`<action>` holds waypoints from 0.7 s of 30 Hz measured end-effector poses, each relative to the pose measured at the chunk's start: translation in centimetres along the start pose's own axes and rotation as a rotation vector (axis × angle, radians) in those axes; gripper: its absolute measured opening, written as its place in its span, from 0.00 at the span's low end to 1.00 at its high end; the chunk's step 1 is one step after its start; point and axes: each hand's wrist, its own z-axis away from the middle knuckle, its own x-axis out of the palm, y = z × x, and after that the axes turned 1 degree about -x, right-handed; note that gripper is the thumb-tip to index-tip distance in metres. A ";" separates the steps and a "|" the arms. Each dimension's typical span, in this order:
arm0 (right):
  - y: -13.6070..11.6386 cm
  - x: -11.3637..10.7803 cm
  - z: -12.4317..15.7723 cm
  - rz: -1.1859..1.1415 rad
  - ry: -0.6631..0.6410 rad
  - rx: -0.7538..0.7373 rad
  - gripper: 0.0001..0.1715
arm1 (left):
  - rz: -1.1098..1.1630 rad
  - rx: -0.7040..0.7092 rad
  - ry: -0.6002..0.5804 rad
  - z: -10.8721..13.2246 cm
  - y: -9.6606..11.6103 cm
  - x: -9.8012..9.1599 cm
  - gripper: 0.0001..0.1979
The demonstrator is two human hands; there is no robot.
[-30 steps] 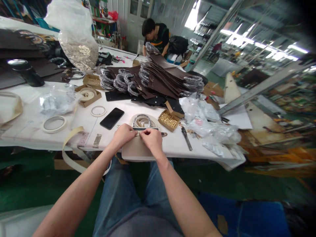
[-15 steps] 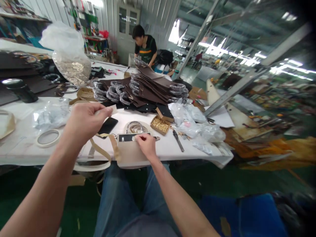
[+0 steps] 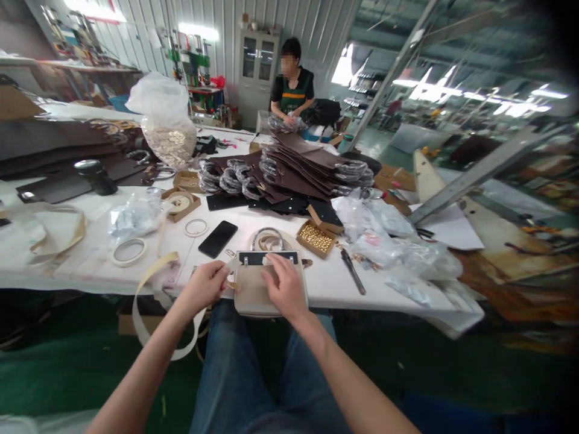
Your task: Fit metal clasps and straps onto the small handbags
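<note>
A small beige handbag (image 3: 251, 295) lies at the table's front edge, with a black strip (image 3: 259, 258) and metal fittings along its upper side. My right hand (image 3: 287, 289) rests over the bag, thumb and fingers apart, fingertips at a small pale patch on the black strip. Left of the bag, my left hand (image 3: 205, 286) is closed in a pinch on a short pale strip (image 3: 233, 263). A beige strap (image 3: 139, 307) loops down over the table edge beside my left wrist. Behind the bag lies its coiled handle (image 3: 266, 238), partly wrapped in plastic.
A phone (image 3: 218, 239), tape rolls (image 3: 128, 252) and a box of gold-coloured studs (image 3: 315, 237) lie around the bag. To the right are a black-handled tool (image 3: 353, 271) and plastic bags (image 3: 384, 235). Dark brown bag pieces (image 3: 298, 163) are stacked behind; a co-worker (image 3: 294, 84) stands beyond.
My left hand has come down from above the table to the bag's left side. The right hand's fingers have spread from a pinch. The view has swung left.
</note>
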 end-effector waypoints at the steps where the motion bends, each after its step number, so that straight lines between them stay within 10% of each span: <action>1: -0.3 -0.1 -0.5 -0.123 0.008 0.046 0.22 | 0.010 -0.001 0.043 -0.1 -0.4 1.2 0.22; 8: 0.1 1.7 -3.1 -0.591 -0.162 0.315 0.23 | -0.066 0.077 0.220 0.0 -1.0 5.7 0.22; 21: -0.8 1.5 -5.4 -0.048 -0.226 0.153 0.09 | 0.198 -0.114 0.322 1.0 -2.3 9.7 0.31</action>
